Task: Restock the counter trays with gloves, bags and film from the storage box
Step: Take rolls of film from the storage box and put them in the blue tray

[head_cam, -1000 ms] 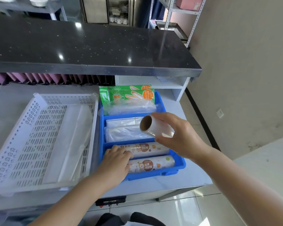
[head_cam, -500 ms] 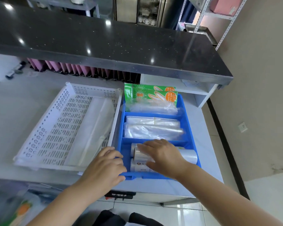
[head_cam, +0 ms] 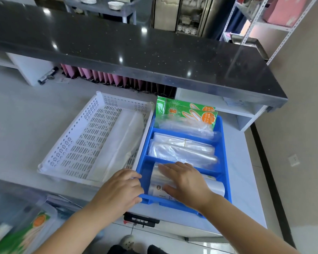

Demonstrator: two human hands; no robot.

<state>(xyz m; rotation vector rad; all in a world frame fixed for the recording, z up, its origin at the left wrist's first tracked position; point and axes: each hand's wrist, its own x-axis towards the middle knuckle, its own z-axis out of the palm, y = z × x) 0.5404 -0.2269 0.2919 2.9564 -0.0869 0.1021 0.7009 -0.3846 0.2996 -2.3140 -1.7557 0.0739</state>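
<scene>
The right hand (head_cam: 186,182) lies flat, fingers spread, on the film rolls (head_cam: 214,186) in the blue tray's (head_cam: 221,136) nearest compartment. The left hand (head_cam: 122,191) curls loosely over its near-left corner, perhaps gripping. Gloves (head_cam: 185,111) and bags (head_cam: 182,149) fill the compartments behind.

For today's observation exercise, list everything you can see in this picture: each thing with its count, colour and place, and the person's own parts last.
Blue plastic divided tray: one, blue, on the pale counter, right of centre.
White perforated plastic basket: one, white, left of the tray, touching it.
Green glove packets: at least two, green with orange, far compartment.
Clear plastic bag bundles: at least two, transparent, middle compartment.
Film rolls: count unclear, clear with printed labels, near compartment.
Black speckled countertop: one, black, raised behind.
White plates: two stacks, white, far table.
Left hand: on the tray's near left corner.
Right hand: flat on the film rolls.
</scene>
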